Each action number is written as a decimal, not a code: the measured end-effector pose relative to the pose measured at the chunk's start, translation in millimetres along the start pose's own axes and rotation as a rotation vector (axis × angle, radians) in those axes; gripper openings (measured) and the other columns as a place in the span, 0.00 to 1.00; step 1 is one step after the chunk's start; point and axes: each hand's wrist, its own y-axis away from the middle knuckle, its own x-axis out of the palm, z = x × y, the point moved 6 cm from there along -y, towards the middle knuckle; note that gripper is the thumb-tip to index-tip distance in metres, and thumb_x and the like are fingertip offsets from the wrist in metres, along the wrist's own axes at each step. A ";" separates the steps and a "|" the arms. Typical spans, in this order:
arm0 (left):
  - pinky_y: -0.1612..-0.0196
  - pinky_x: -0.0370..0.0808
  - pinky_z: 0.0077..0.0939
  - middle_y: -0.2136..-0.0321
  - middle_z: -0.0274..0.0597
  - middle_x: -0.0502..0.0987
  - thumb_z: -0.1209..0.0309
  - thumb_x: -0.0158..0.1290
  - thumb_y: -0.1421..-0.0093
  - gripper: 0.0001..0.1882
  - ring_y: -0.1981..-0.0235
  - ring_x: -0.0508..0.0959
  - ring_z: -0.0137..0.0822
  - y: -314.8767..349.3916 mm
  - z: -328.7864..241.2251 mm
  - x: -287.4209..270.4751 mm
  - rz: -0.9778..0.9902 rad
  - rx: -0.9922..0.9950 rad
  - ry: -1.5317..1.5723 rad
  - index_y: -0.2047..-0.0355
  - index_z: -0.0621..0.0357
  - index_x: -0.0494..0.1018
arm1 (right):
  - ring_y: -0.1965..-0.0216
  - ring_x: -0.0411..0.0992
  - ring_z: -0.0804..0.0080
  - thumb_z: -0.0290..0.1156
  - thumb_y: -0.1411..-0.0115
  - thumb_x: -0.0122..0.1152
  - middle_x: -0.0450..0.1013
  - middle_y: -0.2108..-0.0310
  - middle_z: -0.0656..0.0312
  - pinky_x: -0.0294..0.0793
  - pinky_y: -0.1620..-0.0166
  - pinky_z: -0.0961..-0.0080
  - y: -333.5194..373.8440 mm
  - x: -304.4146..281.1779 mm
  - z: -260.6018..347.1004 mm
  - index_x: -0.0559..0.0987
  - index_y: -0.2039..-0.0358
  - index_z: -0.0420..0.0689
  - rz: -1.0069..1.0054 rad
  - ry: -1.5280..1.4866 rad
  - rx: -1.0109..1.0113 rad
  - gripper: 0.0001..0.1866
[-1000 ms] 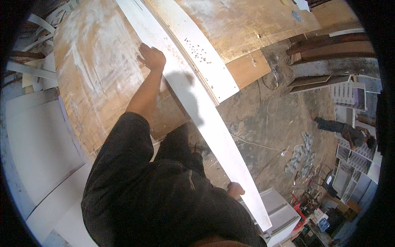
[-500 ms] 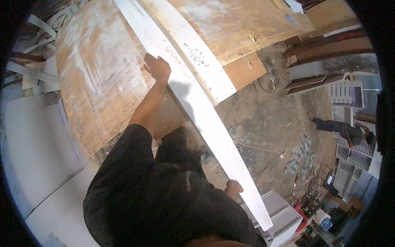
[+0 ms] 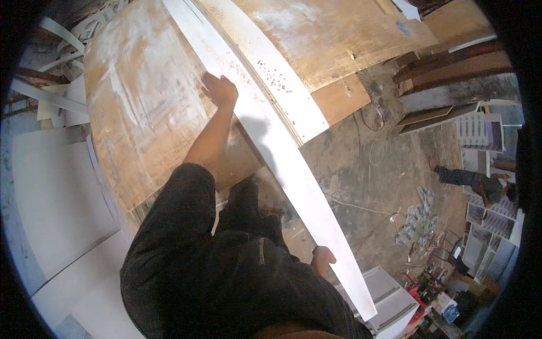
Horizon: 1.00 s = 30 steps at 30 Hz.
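Observation:
A long white board (image 3: 282, 164) runs from the far middle down to the lower right, its near end narrowing past the worktable's edge. My left hand (image 3: 221, 91) rests against the board's left edge over the wooden tabletop (image 3: 132, 96), fingers stretched out and slightly apart. Lower down, my right hand (image 3: 323, 260) grips the same edge close to the near end, its thumb on top and its other fingers mostly hidden. Along the board's right side lies a thin wooden strip (image 3: 270, 100), and beyond that a second white panel (image 3: 278, 73) with small dark specks.
White sheets (image 3: 62, 192) stand at the left. A cable (image 3: 361, 208) and crumpled clear plastic (image 3: 418, 217) lie on the floor at right. A white cabinet-like box (image 3: 387, 299) is near the board's end. Another person (image 3: 474, 182) is among white shelving at far right.
The whole view has shifted slightly. Both hands keep nearly the same places on the white board, with no clear sliding to be seen.

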 end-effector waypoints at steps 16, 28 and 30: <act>0.29 0.38 0.49 0.32 0.61 0.48 0.66 0.37 0.33 0.33 0.29 0.45 0.51 11.5 6.2 5.6 -0.044 0.052 -0.082 0.34 0.75 0.44 | 0.44 0.68 0.69 0.52 0.40 0.51 0.70 0.43 0.63 0.65 0.42 0.62 16.4 -8.0 17.5 0.71 0.41 0.54 0.073 -0.018 0.048 0.28; 0.29 0.41 0.48 0.32 0.59 0.49 0.65 0.36 0.33 0.33 0.29 0.47 0.50 -5.0 10.7 8.4 -0.107 0.074 -0.082 0.34 0.76 0.45 | 0.45 0.69 0.68 0.50 0.38 0.51 0.71 0.44 0.66 0.65 0.42 0.60 70.8 -64.7 41.3 0.70 0.40 0.57 0.270 -0.054 0.108 0.27; 0.29 0.41 0.48 0.32 0.60 0.50 0.65 0.36 0.33 0.33 0.30 0.48 0.51 2.1 4.5 5.7 -0.146 0.103 -0.061 0.34 0.76 0.45 | 0.45 0.69 0.68 0.50 0.38 0.52 0.72 0.44 0.66 0.65 0.41 0.59 66.7 -62.0 38.4 0.70 0.40 0.57 0.274 -0.066 0.105 0.27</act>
